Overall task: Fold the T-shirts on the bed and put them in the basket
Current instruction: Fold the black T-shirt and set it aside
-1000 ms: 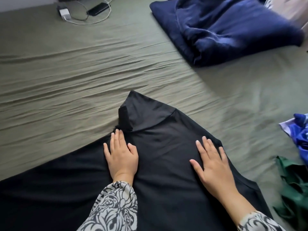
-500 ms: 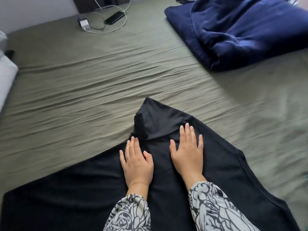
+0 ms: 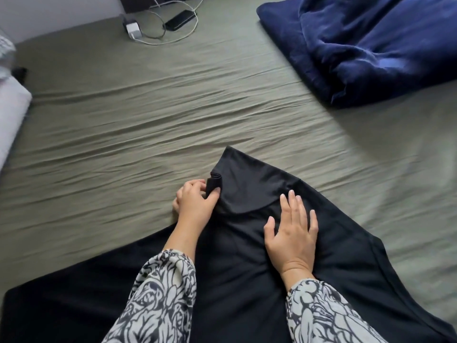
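A black T-shirt [image 3: 247,263] lies spread on the olive-green bed sheet [image 3: 148,125], with one sleeve folded back near its far tip. My left hand [image 3: 195,201] pinches the bunched fold of fabric at the sleeve's left edge between thumb and fingers. Flat on the shirt just to the right rests my right hand [image 3: 291,231], fingers straight and spread. No basket is in view.
A dark blue duvet [image 3: 371,45] is heaped at the far right of the bed. A phone [image 3: 179,19] with a white charger and looped cable [image 3: 134,30] lies at the far edge. A pale pillow [image 3: 10,112] sits at the left.
My left hand has slid up and left from lying flat on the shirt to pinch the folded sleeve edge. My right hand stays flat on the shirt, spread a little wider.
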